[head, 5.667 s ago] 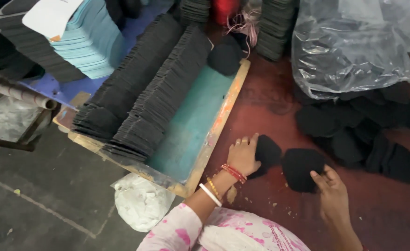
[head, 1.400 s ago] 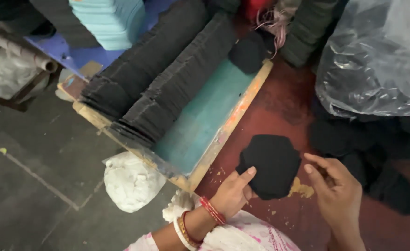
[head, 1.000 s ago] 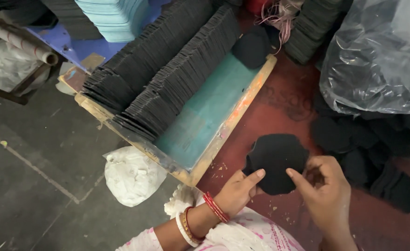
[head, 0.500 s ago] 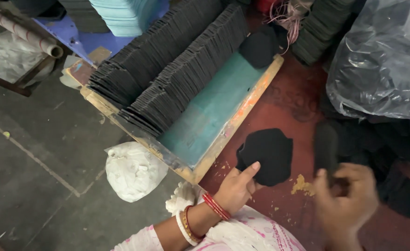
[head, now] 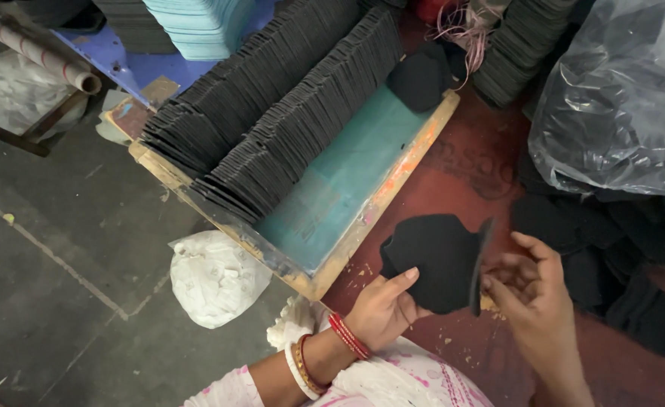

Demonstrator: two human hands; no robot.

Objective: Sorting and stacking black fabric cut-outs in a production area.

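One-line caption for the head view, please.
Left hand steadies a flat black fabric piece on the red floor while the right hand holds another black piece on edge, beside a tray of stacked black pieces.

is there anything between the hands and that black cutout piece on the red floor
Nothing visible. The left hand already rests its fingers on the flat black piece, and the right hand pinches a second black piece on edge right beside it.

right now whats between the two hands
In the head view, a black hexagonal fabric piece lies between the left hand and the right hand, both touching it.
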